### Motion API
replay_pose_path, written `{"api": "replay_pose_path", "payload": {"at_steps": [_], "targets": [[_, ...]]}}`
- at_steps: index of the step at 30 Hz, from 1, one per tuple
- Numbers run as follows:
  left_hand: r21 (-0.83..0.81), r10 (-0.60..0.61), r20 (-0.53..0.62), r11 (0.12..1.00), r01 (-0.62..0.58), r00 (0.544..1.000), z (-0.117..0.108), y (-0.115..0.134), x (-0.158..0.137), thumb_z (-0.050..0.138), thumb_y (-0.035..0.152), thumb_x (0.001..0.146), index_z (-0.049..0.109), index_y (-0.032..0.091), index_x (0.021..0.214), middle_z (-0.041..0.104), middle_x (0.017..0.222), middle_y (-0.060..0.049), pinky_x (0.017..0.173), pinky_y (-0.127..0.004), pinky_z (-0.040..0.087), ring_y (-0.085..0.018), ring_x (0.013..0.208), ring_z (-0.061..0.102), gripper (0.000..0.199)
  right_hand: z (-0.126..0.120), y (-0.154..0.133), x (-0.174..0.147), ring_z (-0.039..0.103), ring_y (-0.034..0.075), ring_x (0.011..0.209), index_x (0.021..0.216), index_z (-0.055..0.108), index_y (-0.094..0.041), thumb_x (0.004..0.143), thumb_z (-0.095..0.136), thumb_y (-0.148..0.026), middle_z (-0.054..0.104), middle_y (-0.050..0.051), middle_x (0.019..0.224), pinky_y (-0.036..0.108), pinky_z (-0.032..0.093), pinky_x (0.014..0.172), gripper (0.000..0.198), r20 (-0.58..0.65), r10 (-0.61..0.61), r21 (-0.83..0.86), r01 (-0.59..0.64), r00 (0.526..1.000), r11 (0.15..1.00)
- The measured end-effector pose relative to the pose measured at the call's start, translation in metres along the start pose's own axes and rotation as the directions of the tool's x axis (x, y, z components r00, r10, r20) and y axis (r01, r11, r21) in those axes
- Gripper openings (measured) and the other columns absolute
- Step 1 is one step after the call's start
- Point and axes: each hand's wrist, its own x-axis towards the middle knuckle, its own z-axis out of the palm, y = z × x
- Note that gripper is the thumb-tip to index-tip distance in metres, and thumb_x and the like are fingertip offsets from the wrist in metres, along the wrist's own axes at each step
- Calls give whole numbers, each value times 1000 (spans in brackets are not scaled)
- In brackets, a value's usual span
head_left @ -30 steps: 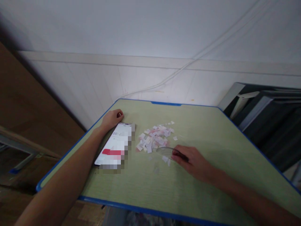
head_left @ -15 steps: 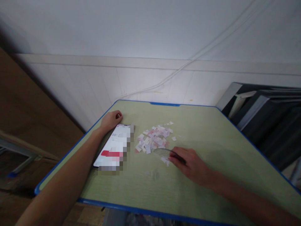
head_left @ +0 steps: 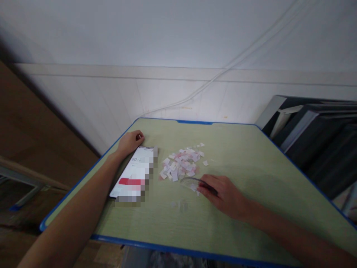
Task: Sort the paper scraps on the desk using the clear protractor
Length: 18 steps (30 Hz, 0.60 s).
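Note:
A dark, thin, curved comb [head_left: 190,179] is pinched in my right hand [head_left: 220,191], its fine-toothed side low over the table. The comb's far end comes close to the near edge of a heap of small white and pink paper scraps [head_left: 181,163]. A few scraps [head_left: 194,188] lie beneath the comb, by my fingertips. My left hand [head_left: 131,141] rests on the table's left side in a loose fist, with nothing visible in it. Just in front of it lies a phone [head_left: 131,171], screen up, showing a timer and a red button; part is pixelated.
The pale green table [head_left: 237,149] has a blue rim and stands against a white wall [head_left: 178,89]. Transparent bits [head_left: 181,204] lie near its front. Large dark folders [head_left: 320,137] lean at the right. A brown wooden panel [head_left: 36,123] stands left.
My right hand with the comb has shifted slightly left and toward me, away from the heap. My left hand stays in place. The view has moved very slightly.

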Motion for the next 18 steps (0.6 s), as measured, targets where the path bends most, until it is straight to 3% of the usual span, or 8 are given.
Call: {"api": "replay_pose_path", "payload": {"at_steps": [18], "targets": [[-13,-11,16,1000,11,1000,0,1,0,43,36,75,59,19,81,63,75,-4,56,-25,35,-16,66,54,25,-1,2,0,49,12,56,75,57,-16,90,43,-23,57,1,64,23,33,55,21,81,-54,13,53,995,999]]}}
